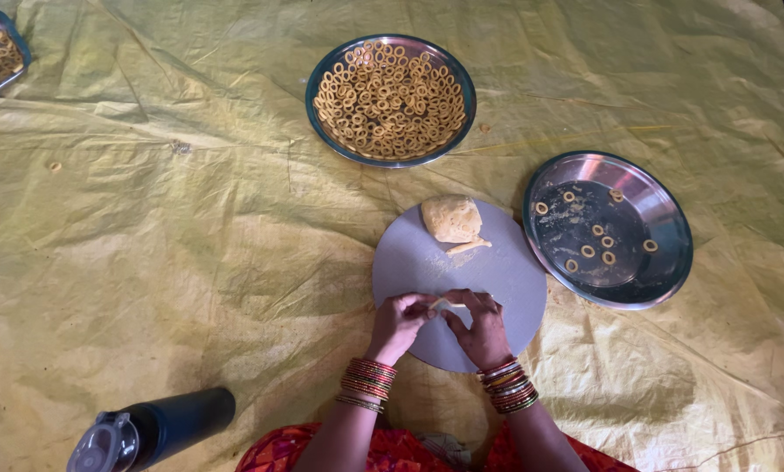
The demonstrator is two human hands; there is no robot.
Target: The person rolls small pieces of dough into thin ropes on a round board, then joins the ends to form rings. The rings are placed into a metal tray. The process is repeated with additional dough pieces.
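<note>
While both hands meet over the near edge of the grey board [497, 280], a small pale dough strip [445, 303] sits pinched between them. The left hand [398, 323] grips its left end with thumb and fingertips pressed together; the right hand [482, 330] does the same at the right end, its fingers curled in close. The strip is short, and its long axis runs roughly left to right across the view, one end pointing toward each hand. It lies just above the board, but whether it touches the surface cannot be told.

At the far side of the board rests a dough lump [451, 218], with a thin sliver [468, 246] just beside it. A steel plate [663, 218] to the right holds a few dough rings [587, 251], well apart from one another. A second plate [319, 74] farther off is packed with rings. All lie on a yellow sheet [191, 245]. A dark bottle [152, 430] lies near the left arm. Bangles [367, 379] circle both wrists.
</note>
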